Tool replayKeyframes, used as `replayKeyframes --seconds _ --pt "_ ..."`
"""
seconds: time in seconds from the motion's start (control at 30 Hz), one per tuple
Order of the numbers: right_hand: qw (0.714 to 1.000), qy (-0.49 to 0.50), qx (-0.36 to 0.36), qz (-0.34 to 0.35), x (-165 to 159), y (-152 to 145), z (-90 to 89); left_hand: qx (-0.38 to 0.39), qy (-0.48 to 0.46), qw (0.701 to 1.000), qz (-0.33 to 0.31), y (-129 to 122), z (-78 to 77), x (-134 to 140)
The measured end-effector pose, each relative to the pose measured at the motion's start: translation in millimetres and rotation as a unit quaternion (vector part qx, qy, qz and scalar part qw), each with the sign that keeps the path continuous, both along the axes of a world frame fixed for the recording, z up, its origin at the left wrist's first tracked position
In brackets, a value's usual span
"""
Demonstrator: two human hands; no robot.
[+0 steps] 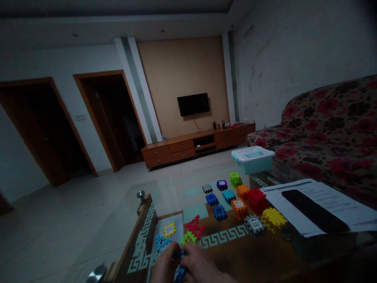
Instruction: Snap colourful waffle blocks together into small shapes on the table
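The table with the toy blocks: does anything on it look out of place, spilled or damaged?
Nothing looks spilled or broken. The interlocking blocks lie scattered loose on the glass table. A dark phone rests on printed papers. Both hands, left and right, grip a blue block.

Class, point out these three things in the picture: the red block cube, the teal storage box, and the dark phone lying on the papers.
red block cube (257, 199), head view, front face.
teal storage box (253, 165), head view, front wall.
dark phone (314, 210), head view, middle of its screen.
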State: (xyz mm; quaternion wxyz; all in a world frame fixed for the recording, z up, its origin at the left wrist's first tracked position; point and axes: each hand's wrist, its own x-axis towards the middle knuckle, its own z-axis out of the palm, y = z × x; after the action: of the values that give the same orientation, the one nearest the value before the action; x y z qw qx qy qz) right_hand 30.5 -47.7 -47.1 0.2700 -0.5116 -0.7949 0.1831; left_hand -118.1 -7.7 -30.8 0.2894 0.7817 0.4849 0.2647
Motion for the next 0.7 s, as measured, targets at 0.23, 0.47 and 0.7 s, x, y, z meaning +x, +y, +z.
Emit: replayKeyframes --seconds 0.23,0.47,0.7 --pt "0.998 -0.017 -0.033 -0.049 2.1 -14.5 22.7 -0.02 -0.092 0.996 0.008 2.5 2.9 -13.0" --pt "0.995 -0.027 -0.086 -0.052 2.1 -18.0 37.7 0.1 0.155 0.978 0.096 30.0 -24.3 -48.7" --pt "0.994 0.017 -0.072 -0.085 2.5 -13.4 29.0 0.036 0.319 0.943 0.091 17.9 -1.5 -29.7"
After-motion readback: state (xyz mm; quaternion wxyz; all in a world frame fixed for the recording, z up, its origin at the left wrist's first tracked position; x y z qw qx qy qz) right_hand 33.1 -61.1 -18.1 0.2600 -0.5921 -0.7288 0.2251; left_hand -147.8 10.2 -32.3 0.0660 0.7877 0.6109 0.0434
